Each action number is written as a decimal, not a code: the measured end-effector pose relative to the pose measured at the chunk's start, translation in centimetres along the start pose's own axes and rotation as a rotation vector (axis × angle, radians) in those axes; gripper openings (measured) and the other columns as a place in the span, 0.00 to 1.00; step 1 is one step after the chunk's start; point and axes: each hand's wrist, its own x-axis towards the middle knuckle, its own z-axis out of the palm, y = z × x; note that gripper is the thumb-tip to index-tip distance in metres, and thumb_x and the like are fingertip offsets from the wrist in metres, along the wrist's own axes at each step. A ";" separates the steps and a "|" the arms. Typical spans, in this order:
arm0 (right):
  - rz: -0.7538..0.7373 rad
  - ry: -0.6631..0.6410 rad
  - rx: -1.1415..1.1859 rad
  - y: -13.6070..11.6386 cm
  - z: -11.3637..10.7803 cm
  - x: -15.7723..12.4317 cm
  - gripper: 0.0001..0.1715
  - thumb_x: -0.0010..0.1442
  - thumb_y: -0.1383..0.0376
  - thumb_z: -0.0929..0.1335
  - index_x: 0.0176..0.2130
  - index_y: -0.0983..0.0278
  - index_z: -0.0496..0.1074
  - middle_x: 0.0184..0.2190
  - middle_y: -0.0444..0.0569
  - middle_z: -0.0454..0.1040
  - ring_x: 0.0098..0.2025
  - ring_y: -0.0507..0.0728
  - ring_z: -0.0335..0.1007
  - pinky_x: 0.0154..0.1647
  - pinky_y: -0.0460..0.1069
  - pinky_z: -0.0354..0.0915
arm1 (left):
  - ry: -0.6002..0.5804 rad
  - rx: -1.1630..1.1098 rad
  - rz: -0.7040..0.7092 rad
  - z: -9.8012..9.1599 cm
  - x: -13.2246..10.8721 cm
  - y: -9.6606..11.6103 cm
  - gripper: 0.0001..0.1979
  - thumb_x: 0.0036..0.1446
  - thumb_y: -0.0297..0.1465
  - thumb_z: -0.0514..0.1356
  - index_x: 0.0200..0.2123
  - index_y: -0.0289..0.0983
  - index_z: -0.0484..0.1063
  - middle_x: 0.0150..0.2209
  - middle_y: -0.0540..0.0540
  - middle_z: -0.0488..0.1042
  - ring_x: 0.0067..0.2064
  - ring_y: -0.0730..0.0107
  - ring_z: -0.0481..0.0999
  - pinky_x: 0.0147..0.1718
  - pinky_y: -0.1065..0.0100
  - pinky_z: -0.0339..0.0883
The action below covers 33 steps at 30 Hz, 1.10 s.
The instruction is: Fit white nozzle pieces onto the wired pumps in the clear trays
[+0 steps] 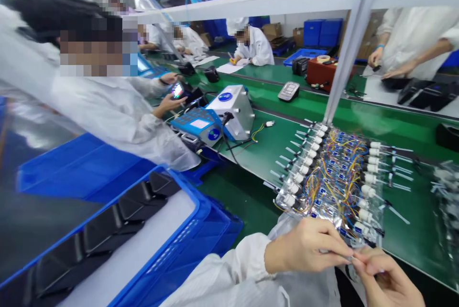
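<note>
Two bare hands on one part: left hand (pixel 308 245) and right hand (pixel 387 271) both have thumb and fingers pinched together, tips meeting at a tiny pale piece (pixel 352 257). Mostly covered by fingers, too small to identify. Step in hand reads as two-handed fingertip work on that piece; next move calls for fine, steady tip control, I'd say. Piece sits between the hands, at the tips, not in a palm, on the near side of a two-row batch of wired white cylindrical connectors (pixel 332 178) on the flat green worktop (pixel 405 237).
</note>
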 end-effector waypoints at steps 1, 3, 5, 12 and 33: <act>-0.011 -0.022 -0.010 -0.4 0.1 0.3 0.14 0.55 0.72 0.78 0.28 0.62 0.71 0.27 0.48 0.78 0.31 0.55 0.79 0.37 0.44 0.78 | 0.022 -0.012 -0.001 0.0 0.0 0.2 0.10 0.64 0.34 0.67 0.41 0.32 0.84 0.34 0.41 0.83 0.34 0.74 0.83 0.36 0.77 0.79; 0.009 -0.045 -0.018 -1.2 0.2 0.8 0.13 0.57 0.70 0.77 0.27 0.63 0.72 0.25 0.48 0.77 0.29 0.56 0.79 0.33 0.45 0.78 | 0.040 -0.031 -0.003 0.0 0.3 0.6 0.09 0.63 0.32 0.68 0.43 0.34 0.84 0.35 0.41 0.82 0.34 0.73 0.83 0.35 0.76 0.78; 0.039 -0.060 -0.014 -1.8 0.2 1.2 0.12 0.57 0.68 0.77 0.27 0.63 0.74 0.25 0.50 0.77 0.29 0.57 0.79 0.31 0.46 0.78 | 0.043 -0.057 0.012 -0.1 0.7 0.9 0.08 0.62 0.30 0.69 0.44 0.35 0.84 0.35 0.41 0.82 0.33 0.73 0.83 0.34 0.76 0.78; 0.037 0.005 0.017 -2.6 -0.3 0.9 0.10 0.59 0.68 0.76 0.30 0.62 0.74 0.29 0.51 0.78 0.33 0.57 0.80 0.34 0.45 0.78 | 0.036 -0.089 0.073 0.1 1.6 1.2 0.07 0.61 0.28 0.69 0.43 0.33 0.83 0.34 0.41 0.82 0.35 0.71 0.83 0.36 0.74 0.79; -0.119 -0.034 -0.035 -5.1 -0.4 -0.5 0.14 0.61 0.76 0.73 0.29 0.61 0.69 0.26 0.46 0.77 0.29 0.56 0.76 0.35 0.50 0.76 | -0.036 -0.173 0.129 0.0 2.4 2.6 0.09 0.62 0.29 0.68 0.46 0.34 0.81 0.34 0.42 0.80 0.34 0.72 0.82 0.34 0.74 0.78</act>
